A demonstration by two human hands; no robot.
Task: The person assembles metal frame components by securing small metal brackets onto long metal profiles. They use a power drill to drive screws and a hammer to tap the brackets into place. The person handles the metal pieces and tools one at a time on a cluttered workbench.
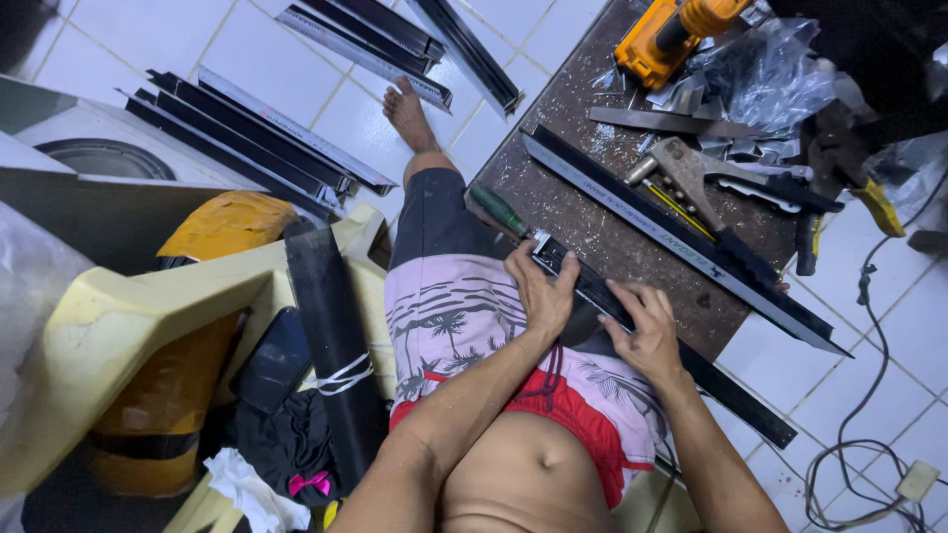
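Left hand (541, 291) and right hand (647, 331) both press down on 1 black metal rail (602, 296) at the table (578, 212) edge, fingers closed over it. Judging by this, fitting is midway: 1 longer rail (681, 242) lies untouched alongside, more wait on the floor (247, 128).

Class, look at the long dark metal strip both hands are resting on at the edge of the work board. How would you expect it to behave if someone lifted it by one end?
The metal strip would probably stay stiff, since it lies straight and overhangs the board without sagging. Being long and thin, it may swing or tip if lifted by one end. Its flat shape suggests sliding, not rolling. The left hand and right hand press on it.
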